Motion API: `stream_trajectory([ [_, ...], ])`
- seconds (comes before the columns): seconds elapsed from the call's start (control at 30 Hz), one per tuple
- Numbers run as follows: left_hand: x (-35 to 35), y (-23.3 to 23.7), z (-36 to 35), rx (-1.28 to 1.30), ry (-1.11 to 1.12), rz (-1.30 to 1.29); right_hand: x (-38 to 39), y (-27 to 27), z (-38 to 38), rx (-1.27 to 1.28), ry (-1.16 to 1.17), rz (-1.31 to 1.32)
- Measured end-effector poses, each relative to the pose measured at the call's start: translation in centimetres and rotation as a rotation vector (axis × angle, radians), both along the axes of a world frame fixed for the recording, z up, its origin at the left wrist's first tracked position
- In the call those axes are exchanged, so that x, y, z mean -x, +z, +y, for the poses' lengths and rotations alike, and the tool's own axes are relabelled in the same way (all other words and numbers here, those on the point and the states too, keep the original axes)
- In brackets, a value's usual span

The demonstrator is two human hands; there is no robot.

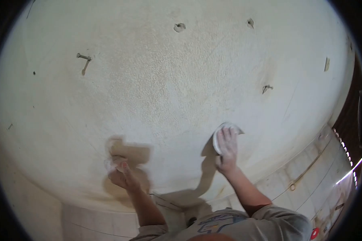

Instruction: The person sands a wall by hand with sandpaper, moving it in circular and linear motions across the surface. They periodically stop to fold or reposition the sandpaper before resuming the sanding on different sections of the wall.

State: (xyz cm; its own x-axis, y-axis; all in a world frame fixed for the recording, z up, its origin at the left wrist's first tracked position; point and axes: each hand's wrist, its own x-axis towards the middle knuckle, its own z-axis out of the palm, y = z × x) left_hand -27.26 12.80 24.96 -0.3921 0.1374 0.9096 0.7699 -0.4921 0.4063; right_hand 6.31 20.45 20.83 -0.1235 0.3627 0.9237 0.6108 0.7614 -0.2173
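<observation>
Against the pale, textured wall, my right hand presses with its dusty fingers over a white, rounded pad or disc. That piece lies against the wall, with a pointed edge showing right of the fingertips. At the lower left, my left hand is closed, its thumb uppermost, near the wall. Something pale and blurred shows beside its fingers, too smeared to name. Shadows of both hands fall on the wall.
A bolt sticks out of the wall at upper left, and a small metal hook at right. Two holes mark the wall's top. Pale block walling with a cable is at lower right, near a red round object.
</observation>
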Motion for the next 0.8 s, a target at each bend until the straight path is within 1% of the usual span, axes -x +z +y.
stream_trajectory([
  [0.03,-0.3,0.5,-0.1,-0.005,-0.151,-0.053,0.1,0.0,0.1,-0.019,-0.031,0.053],
  [0.1,-0.6,1.3,0.0,-0.034,-0.17,-0.091,-0.8,2.4,1.0,-0.049,-0.097,0.114],
  [0.17,-1.1,2.0,-0.4,-0.023,-0.203,-0.142,-0.3,6.8,1.4,-0.121,-0.111,0.274],
  [0.23,-0.9,3.1,-1.2,0.005,-0.252,-0.181,0.0,10.7,1.4,-0.141,-0.078,0.323],
  [0.3,-0.8,3.8,-1.6,0.032,-0.254,-0.17,1.0,12.6,1.0,-0.137,-0.019,0.268],
  [0.33,-0.4,3.9,-1.8,0.046,-0.262,-0.151,1.8,12.6,0.7,-0.138,0.004,0.254],
  [0.37,-0.2,3.9,-1.7,0.048,-0.269,-0.149,2.5,12.1,0.3,-0.126,0.024,0.179],
  [0.4,-0.3,3.8,-1.6,0.053,-0.28,-0.143,3.3,11.0,0.3,-0.147,0.034,0.095],
  [0.47,-0.2,3.4,-1.5,0.064,-0.273,-0.105,5.1,7.5,-0.6,-0.063,0.107,-0.066],
  [0.53,0.4,3.0,-1.6,0.082,-0.23,-0.046,4.9,4.6,-0.8,-0.027,0.081,-0.18],
  [0.57,1.2,2.8,-1.6,0.066,-0.278,0.006,4.5,3.7,-0.9,-0.008,0.07,-0.236],
  [0.63,2.9,2.3,-1.9,0.036,-0.378,0.106,4.2,4.0,-0.3,-0.089,-0.013,-0.093],
  [0.7,3.0,2.6,-2.6,0.026,-0.506,-0.027,5.3,6.7,0.6,-0.225,-0.104,0.165],
  [0.73,2.9,2.8,-2.8,0.021,-0.569,-0.1,5.8,8.6,0.8,-0.246,-0.127,0.201],
  [0.77,3.0,3.2,-2.8,-0.002,-0.574,-0.087,6.4,10.3,0.8,-0.266,-0.148,0.233],
  [0.8,3.1,3.6,-2.5,-0.026,-0.578,-0.075,7.2,11.6,0.9,-0.288,-0.135,0.2],
])
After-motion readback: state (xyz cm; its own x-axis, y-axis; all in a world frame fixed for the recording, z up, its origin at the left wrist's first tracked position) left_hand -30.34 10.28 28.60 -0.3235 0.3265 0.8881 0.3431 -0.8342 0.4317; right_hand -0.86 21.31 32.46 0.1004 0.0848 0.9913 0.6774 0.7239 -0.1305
